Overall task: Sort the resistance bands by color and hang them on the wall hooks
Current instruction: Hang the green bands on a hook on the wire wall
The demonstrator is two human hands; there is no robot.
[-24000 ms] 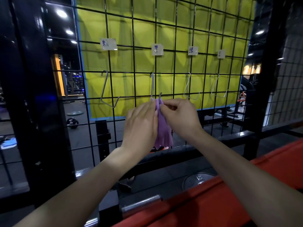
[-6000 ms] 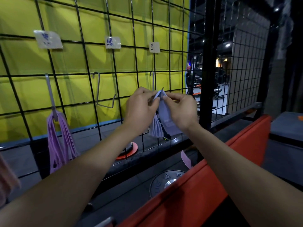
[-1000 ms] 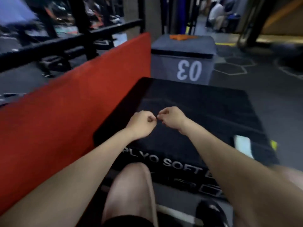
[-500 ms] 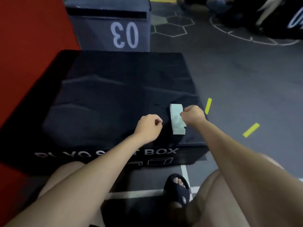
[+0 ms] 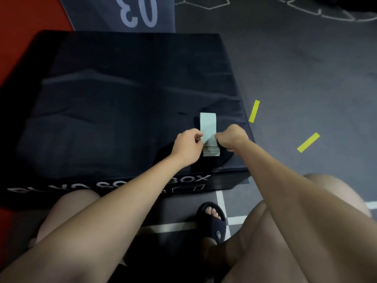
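The stack of pale green bands [image 5: 208, 127] lies flat on the black plyo box [image 5: 122, 94], near its right front corner, and its long axis runs from twelve o'clock down to six o'clock, straight toward me. That axis is what my next move turns on: the near end of the stack sits right between my two hands, while the far end reaches away to twelve o'clock, beyond both of them.

My left hand [image 5: 186, 145] is at nine o'clock of the stack's near end, fingers curled in and pinching its left edge. My right hand [image 5: 232, 137] is at three o'clock of the same end, fingers curled on the right edge, though I cannot tell how many layers each hand has taken. Both hands touch the stack and neither is clearly the nearer one; they flank it evenly.

I judge that I am gathering the green bands to lift them as one bundle. Since I hold only the near end, the far end will likely droop or fan out when I raise it. The wall hooks are not in view from here. On the grey floor at two and three o'clock lie two yellow tape strips [image 5: 254, 111].
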